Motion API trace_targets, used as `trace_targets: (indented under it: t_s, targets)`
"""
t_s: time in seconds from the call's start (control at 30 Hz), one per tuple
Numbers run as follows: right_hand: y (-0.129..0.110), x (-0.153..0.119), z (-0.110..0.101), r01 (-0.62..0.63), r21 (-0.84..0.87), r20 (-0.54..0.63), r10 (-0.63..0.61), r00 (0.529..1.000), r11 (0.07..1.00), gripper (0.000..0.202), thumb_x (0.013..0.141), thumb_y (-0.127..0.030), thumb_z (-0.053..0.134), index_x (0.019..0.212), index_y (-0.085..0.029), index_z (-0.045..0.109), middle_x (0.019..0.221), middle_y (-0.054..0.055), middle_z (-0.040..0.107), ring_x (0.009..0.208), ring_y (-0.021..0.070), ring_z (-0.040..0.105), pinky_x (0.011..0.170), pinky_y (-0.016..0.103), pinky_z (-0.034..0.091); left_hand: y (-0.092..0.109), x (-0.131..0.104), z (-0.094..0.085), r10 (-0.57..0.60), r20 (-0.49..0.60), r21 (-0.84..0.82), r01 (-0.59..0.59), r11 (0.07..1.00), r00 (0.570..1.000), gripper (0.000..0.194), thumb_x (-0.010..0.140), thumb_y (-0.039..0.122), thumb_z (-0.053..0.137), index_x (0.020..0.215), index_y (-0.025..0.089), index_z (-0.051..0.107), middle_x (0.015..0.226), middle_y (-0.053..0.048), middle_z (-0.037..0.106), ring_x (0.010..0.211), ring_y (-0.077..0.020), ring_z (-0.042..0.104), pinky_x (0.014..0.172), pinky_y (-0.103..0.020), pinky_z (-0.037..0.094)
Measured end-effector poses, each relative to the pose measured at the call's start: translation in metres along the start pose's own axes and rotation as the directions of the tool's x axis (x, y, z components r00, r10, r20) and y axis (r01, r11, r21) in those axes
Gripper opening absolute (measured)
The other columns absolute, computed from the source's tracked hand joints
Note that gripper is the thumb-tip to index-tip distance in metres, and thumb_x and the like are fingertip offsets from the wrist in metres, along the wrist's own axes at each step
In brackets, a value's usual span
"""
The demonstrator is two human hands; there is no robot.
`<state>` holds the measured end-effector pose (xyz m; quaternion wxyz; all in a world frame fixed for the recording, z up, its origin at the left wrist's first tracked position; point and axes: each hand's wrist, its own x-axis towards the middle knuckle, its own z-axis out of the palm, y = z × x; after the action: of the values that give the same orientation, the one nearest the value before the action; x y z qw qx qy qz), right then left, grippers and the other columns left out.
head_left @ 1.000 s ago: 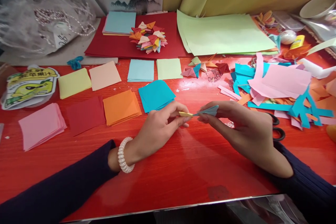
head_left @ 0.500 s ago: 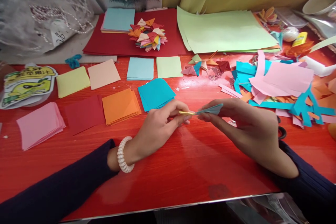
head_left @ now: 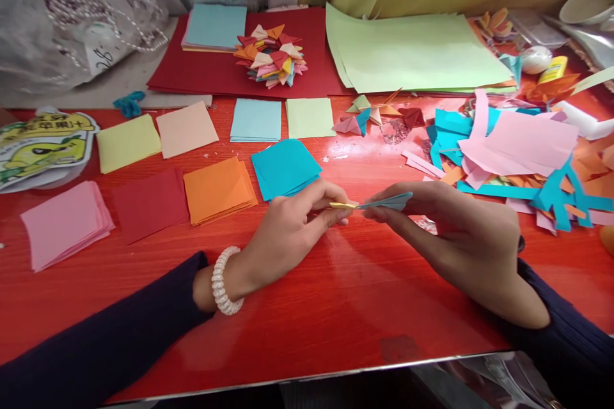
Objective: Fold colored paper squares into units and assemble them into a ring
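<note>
My left hand (head_left: 297,230) pinches a small folded yellow paper piece (head_left: 341,205) between thumb and fingers. Opposite it, my right hand (head_left: 446,236) is closed on a folded light-blue paper piece (head_left: 392,200). The two pieces meet tip to tip between my hands, just above the red table (head_left: 345,319); their exact joint is too small to make out. Behind my left hand lies a stack of teal paper squares (head_left: 285,168). A ring of interlocked folded paper pieces (head_left: 271,56) sits farther back on dark red sheets (head_left: 192,77).
Left of my hands lie orange (head_left: 215,192), red (head_left: 151,206) and pink (head_left: 67,225) paper squares. Paper scraps (head_left: 518,147) heap up at the right, with loose folded pieces (head_left: 357,121) beside them. Large green sheets (head_left: 417,54) lie at the back. A juice pouch (head_left: 45,147) is far left.
My hands keep the same grips on the yellow and light-blue pieces, which have barely moved. The view has shifted slightly.
</note>
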<state>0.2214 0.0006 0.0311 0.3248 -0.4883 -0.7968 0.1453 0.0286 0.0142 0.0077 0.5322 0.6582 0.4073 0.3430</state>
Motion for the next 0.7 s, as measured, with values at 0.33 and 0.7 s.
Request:
trace_targets:
  t_s: [0.33, 0.7]
  targets:
    - [0.0006, 0.0008, -0.0001, -0.018, 0.041, 0.020, 0.018, 1.000, 0.999, 0.008, 0.079, -0.019, 0.060, 0.086, -0.023, 0.062, 0.079, -0.002, 0.069, 0.065, 0.0125, 0.064, 0.056, 0.026, 0.050, 0.0005, -0.0005, -0.0003, 0.005, 0.018, 0.005, -0.005, 1.000, 1.000, 0.009, 0.088, 0.028, 0.051, 0.089, 0.020, 0.053, 0.083, 0.002, 0.065, 0.082, -0.0108, 0.065, 0.074, -0.019, 0.049]
    - [0.0000, 0.0008, 0.0005, 0.037, -0.045, 0.022, -0.036, 0.999, 0.998, 0.008, 0.080, -0.020, 0.059, 0.088, -0.021, 0.061, 0.076, -0.002, 0.069, 0.059, 0.0120, 0.064, 0.048, 0.023, 0.045, -0.0008, -0.0020, 0.0003, 0.056, 0.038, 0.151, -0.061, 0.987, 0.998, 0.010, 0.088, 0.029, 0.051, 0.092, 0.020, 0.054, 0.088, 0.002, 0.066, 0.082, -0.0110, 0.064, 0.073, -0.019, 0.049]
